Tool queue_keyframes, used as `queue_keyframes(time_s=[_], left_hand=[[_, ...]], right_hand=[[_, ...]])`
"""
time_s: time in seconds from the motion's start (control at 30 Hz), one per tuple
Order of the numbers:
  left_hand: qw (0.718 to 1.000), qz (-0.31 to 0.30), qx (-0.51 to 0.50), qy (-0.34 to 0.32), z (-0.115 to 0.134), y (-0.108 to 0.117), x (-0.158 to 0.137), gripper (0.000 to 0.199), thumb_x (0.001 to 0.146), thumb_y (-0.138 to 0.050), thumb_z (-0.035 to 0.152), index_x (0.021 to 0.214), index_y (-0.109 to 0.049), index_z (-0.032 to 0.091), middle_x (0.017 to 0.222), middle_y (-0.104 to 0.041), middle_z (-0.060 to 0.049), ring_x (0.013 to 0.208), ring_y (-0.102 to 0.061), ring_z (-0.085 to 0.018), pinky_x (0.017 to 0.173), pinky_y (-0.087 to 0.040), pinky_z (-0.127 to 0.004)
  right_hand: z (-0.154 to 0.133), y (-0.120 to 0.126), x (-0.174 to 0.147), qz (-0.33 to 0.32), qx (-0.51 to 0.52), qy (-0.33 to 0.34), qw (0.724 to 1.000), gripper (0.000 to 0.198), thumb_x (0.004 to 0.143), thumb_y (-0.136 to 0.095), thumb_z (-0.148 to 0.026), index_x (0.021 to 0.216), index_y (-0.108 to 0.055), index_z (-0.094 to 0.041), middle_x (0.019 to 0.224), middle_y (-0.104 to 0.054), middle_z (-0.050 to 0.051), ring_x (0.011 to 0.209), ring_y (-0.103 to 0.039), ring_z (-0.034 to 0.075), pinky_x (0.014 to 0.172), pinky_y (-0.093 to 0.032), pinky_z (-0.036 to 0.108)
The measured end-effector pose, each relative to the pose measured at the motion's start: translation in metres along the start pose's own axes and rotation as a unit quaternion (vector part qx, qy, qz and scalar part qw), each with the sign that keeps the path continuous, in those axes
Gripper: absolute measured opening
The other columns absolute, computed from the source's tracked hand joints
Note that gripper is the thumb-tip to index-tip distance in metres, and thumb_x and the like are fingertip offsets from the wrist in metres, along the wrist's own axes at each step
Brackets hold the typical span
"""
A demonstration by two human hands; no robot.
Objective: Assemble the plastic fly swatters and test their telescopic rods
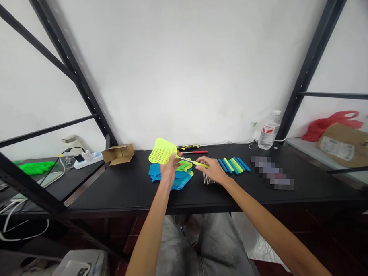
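My left hand (169,167) holds a yellow-green fly swatter head (162,151) raised over the black table (116,188). A thin metal rod runs from that head to a yellow-green handle (201,164), which my right hand (212,168) grips. Under my left hand lies a pile of blue and green swatter heads (179,179). Several metal rods (207,180) lie beside my right hand. A row of blue and yellow-green handles (233,164) lies just right of it.
A water bottle (269,134) stands at the back right. A small open cardboard box (118,153) sits at the back left, with a power strip (87,158) beyond it. Two screwdrivers (192,149) lie by the wall. Black rack posts flank the table.
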State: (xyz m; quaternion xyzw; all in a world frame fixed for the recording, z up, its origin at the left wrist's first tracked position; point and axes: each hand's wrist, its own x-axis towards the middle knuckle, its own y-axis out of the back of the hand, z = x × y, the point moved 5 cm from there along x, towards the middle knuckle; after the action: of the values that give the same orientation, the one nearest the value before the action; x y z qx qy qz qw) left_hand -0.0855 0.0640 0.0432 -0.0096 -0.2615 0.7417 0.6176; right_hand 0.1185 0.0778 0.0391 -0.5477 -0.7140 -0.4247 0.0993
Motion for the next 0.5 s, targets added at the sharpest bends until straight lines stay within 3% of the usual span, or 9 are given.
queue_keyframes(time_s=[0.1, 0.37, 0.5], left_hand=[[1.0, 0.028, 0.012, -0.001, -0.004, 0.006, 0.0, 0.047, 0.078, -0.076, 0.047, 0.114, -0.069, 0.018, 0.116, -0.072, -0.014, 0.101, -0.071, -0.025, 0.073, -0.055, -0.03], [0.999, 0.02, -0.002, 0.025, -0.016, -0.001, 0.001, 0.048, 0.078, -0.076, 0.048, 0.112, -0.07, 0.014, 0.114, -0.073, -0.015, 0.085, -0.073, -0.02, 0.069, -0.056, -0.029], [0.998, 0.059, 0.008, 0.004, -0.004, 0.011, 0.011, 0.041, 0.08, -0.075, 0.044, 0.106, -0.071, 0.013, 0.106, -0.075, -0.014, 0.081, -0.073, -0.019, 0.066, -0.056, -0.026]], right_hand=[[0.001, 0.0, 0.0, 0.008, -0.027, 0.024, 0.999, 0.028, 0.094, -0.056, -0.044, 0.093, -0.071, -0.02, 0.084, -0.07, 0.004, 0.073, -0.06, 0.017, 0.068, -0.041, 0.027], [0.01, 0.002, 0.0, 0.003, -0.001, 0.004, 1.0, 0.041, 0.099, -0.047, -0.044, 0.081, -0.073, -0.018, 0.065, -0.064, 0.001, 0.059, -0.055, 0.015, 0.06, -0.038, 0.026], [0.016, -0.001, 0.003, 0.009, 0.019, -0.011, 1.0, 0.031, 0.094, -0.057, -0.044, 0.108, -0.072, -0.021, 0.084, -0.072, 0.003, 0.069, -0.062, 0.017, 0.066, -0.044, 0.026]])
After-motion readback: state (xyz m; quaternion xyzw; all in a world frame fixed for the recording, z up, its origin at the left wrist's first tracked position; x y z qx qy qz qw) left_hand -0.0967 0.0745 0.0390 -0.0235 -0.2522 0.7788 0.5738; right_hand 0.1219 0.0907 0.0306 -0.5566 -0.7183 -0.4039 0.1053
